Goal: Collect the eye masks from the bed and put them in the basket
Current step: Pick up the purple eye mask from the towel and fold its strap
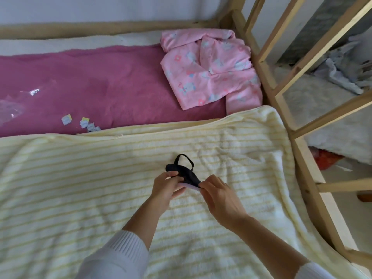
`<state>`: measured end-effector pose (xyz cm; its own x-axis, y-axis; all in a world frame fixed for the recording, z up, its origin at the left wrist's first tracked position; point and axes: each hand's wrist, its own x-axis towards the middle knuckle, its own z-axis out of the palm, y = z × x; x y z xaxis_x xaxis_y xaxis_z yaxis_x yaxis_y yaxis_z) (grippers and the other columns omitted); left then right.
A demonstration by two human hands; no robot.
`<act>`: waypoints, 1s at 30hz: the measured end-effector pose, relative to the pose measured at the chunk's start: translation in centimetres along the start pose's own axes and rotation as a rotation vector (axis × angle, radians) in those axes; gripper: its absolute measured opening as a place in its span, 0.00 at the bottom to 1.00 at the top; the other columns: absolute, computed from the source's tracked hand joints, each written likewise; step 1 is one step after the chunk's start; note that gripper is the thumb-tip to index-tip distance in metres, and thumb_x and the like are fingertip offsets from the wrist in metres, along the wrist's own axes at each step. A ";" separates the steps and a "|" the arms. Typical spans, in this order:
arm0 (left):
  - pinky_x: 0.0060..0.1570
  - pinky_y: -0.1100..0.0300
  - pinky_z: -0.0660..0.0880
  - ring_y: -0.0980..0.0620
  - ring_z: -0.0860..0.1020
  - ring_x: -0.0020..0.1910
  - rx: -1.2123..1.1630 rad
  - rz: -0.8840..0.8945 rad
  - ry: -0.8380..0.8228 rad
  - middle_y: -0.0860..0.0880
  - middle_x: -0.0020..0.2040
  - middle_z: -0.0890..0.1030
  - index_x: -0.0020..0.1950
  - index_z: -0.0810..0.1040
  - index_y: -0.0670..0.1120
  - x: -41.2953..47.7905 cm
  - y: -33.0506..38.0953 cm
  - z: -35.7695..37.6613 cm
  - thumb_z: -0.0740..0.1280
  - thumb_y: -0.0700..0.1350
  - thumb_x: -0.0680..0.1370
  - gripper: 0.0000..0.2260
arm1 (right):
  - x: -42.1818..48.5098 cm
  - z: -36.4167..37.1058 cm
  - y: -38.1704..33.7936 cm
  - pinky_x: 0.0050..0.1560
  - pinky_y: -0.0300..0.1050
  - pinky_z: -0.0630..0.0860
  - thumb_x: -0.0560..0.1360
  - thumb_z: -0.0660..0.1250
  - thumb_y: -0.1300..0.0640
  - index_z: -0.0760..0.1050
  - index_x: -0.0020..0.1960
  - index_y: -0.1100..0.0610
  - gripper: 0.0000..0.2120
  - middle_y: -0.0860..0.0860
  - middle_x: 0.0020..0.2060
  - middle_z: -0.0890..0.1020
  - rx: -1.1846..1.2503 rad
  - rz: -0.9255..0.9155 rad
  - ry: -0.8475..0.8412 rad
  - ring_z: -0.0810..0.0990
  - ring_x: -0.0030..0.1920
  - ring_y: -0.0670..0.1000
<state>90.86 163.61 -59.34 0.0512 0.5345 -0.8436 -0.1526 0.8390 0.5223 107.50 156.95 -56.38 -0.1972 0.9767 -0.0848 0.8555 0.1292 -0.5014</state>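
Note:
A black eye mask (186, 172) with a pale lilac underside and a looped black strap is held just above the cream striped blanket (100, 188) in the middle of the bed. My left hand (166, 188) grips its left end. My right hand (219, 196) pinches its right end. Both hands hold the same mask between them. No basket is in view.
A pink patterned pyjama top (211, 67) lies at the far right of the magenta blanket (100, 83). Small paper tags (80, 122) and clear plastic wrap (12, 107) lie at the left. The wooden bed frame (281, 101) and rails run along the right.

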 end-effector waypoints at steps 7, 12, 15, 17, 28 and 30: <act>0.32 0.64 0.77 0.53 0.80 0.45 0.479 0.197 -0.070 0.50 0.54 0.79 0.55 0.81 0.51 -10.9 0.2 -3.9 0.63 0.35 0.73 0.17 | -5.4 -5.9 -7.1 0.42 0.45 0.72 0.79 0.61 0.53 0.74 0.44 0.58 0.10 0.52 0.43 0.76 -0.064 -0.161 -0.095 0.74 0.42 0.53; 0.43 0.59 0.81 0.54 0.83 0.40 0.508 0.247 -0.155 0.53 0.37 0.86 0.37 0.86 0.50 -19.0 0.5 -7.2 0.66 0.59 0.70 0.15 | -9.5 -10.2 -12.7 0.37 0.49 0.73 0.76 0.63 0.54 0.67 0.35 0.56 0.13 0.50 0.33 0.76 0.187 0.060 -0.033 0.72 0.34 0.52; 0.43 0.60 0.81 0.56 0.83 0.37 0.545 0.366 -0.258 0.51 0.34 0.84 0.36 0.84 0.46 -23.6 0.7 -8.3 0.70 0.64 0.65 0.20 | -11.0 -12.2 -14.8 0.30 0.43 0.68 0.74 0.65 0.53 0.70 0.32 0.53 0.13 0.47 0.25 0.76 0.356 0.244 -0.008 0.72 0.27 0.47; 0.40 0.61 0.80 0.54 0.81 0.35 0.556 0.459 -0.302 0.49 0.33 0.80 0.36 0.80 0.43 -26.2 0.9 -8.7 0.75 0.56 0.64 0.16 | -11.7 -13.5 -16.0 0.25 0.37 0.67 0.75 0.66 0.53 0.70 0.32 0.51 0.13 0.47 0.21 0.78 0.425 0.283 -0.010 0.75 0.23 0.46; 0.28 0.64 0.73 0.52 0.77 0.29 0.470 0.708 -0.135 0.52 0.36 0.83 0.53 0.75 0.50 -37.4 0.4 -9.5 0.74 0.37 0.67 0.18 | -15.2 -17.4 -19.8 0.24 0.35 0.61 0.67 0.70 0.43 0.71 0.29 0.52 0.16 0.43 0.18 0.71 0.480 0.086 0.011 0.65 0.21 0.44; 0.27 0.66 0.71 0.55 0.76 0.27 0.535 0.798 -0.023 0.53 0.39 0.82 0.53 0.77 0.51 -39.2 0.1 -9.9 0.73 0.35 0.68 0.18 | -16.4 -18.9 -19.8 0.23 0.37 0.61 0.65 0.74 0.46 0.70 0.27 0.55 0.19 0.44 0.17 0.69 0.478 0.060 -0.087 0.63 0.20 0.45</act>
<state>79.04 141.74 -27.45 0.1474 0.9654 -0.2153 0.3189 0.1596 0.9342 102.79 141.63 -28.82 -0.2109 0.9594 -0.1872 0.5547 -0.0402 -0.8311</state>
